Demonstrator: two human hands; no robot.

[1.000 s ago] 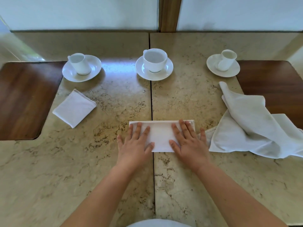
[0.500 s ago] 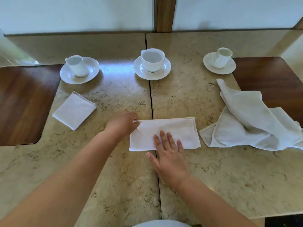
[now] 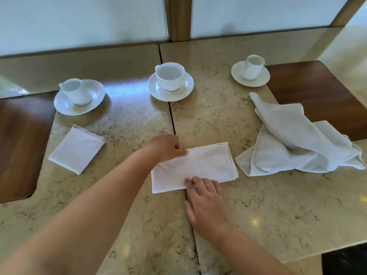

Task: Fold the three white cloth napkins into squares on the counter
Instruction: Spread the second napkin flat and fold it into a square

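Left hand (image 3: 165, 146) covers far-left corner of middle napkin (image 3: 200, 167); grip underneath not visible. Crumpled napkin (image 3: 297, 141) hides its own lower layers. Both forearms cut off at bottom edge.

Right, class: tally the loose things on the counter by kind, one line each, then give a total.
Napkins: 3 (folded square, half-folded rectangle, crumpled one)
Cups: 3 ()
Saucers: 3 ()
Total: 9
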